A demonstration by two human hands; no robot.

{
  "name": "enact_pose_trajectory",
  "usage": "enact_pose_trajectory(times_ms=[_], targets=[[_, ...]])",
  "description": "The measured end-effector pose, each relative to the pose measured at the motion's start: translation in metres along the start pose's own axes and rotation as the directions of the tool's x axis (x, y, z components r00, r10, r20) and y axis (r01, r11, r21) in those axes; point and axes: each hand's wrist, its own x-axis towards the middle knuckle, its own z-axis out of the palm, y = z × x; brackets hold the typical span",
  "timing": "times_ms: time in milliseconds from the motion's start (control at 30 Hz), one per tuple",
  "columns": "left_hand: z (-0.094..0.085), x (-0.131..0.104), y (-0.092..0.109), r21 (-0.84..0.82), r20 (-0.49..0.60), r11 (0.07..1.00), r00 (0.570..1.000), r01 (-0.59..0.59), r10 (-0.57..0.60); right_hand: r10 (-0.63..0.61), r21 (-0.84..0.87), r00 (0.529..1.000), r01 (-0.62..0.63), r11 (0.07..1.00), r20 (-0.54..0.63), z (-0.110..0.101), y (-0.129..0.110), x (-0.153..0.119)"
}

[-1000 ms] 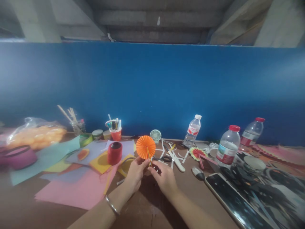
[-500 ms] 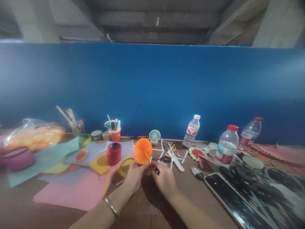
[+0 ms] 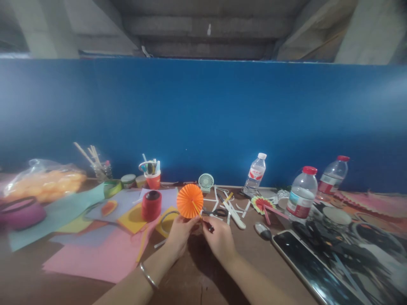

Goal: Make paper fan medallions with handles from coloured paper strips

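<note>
In front of me, a round orange pleated paper rosette (image 3: 190, 200) faces upward, its folds fanning out from the middle. My left hand (image 3: 179, 234) has its fingers closed on the rosette's lower edge. A thin yellowish strip (image 3: 196, 208) runs from near the rosette's centre down to the fingertips of my right hand (image 3: 219, 237), which are pinched on its end. Something small and dark shows at the right fingers; I cannot make out what it is. The fingertips of both hands almost meet just below the rosette.
Coloured paper sheets (image 3: 92, 258) and a red thread spool (image 3: 151, 206) lie left. Behind are a cup of tools (image 3: 153, 179), a small fan (image 3: 206, 182) and paper scraps with scissors (image 3: 219, 212). Rightward are bottles (image 3: 302, 195), a pink-and-green paper fan (image 3: 262, 205) and a phone (image 3: 313, 264).
The orange rosette has tilted slightly, and more of the yellowish strip shows across its face. Both hands stay nearly in place.
</note>
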Motion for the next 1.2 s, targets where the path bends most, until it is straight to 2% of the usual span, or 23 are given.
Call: enact_pose_trajectory(times_ms=[167, 267, 467, 633, 833, 933, 1133, 1200], targets=[[-0.002, 0.000, -0.003, -0.032, 0.038, 0.999, 0.999, -0.018, 0.019, 0.030, 0.005, 0.999, -0.030, 1.000, -0.010, -0.001, -0.003, 0.000], [-0.002, 0.000, -0.003, -0.045, 0.071, 0.999, 0.997, 0.000, 0.004, 0.044, -0.016, 0.999, -0.044, 0.999, 0.027, -0.003, -0.005, 0.001], [-0.001, 0.000, -0.002, -0.064, 0.065, 0.997, 0.997, 0.050, -0.046, -0.008, -0.093, 0.993, 0.020, 0.995, 0.120, -0.001, -0.004, 0.001], [-0.005, 0.004, 0.003, -0.085, -0.017, 0.994, 0.998, 0.061, -0.063, -0.029, -0.038, 0.998, 0.026, 0.999, -0.064, -0.009, 0.001, 0.003], [-0.015, 0.010, 0.007, -0.144, -0.141, 0.989, 0.989, 0.029, -0.050, -0.023, -0.122, 0.990, 0.006, 0.992, -0.142, -0.018, 0.015, 0.010], [-0.015, 0.012, 0.009, -0.181, -0.179, 0.983, 0.984, -0.013, -0.020, -0.049, -0.170, 0.997, 0.039, 0.985, -0.055, -0.018, 0.023, 0.011], [-0.012, 0.012, 0.018, -0.166, -0.120, 0.976, 0.986, -0.138, 0.119, -0.080, -0.171, 0.993, 0.094, 0.981, 0.085, -0.018, 0.035, 0.011], [-0.013, 0.013, 0.019, -0.125, -0.144, 0.980, 0.980, -0.153, 0.134, -0.064, -0.161, 0.991, 0.083, 0.983, 0.121, -0.020, 0.036, 0.012]])
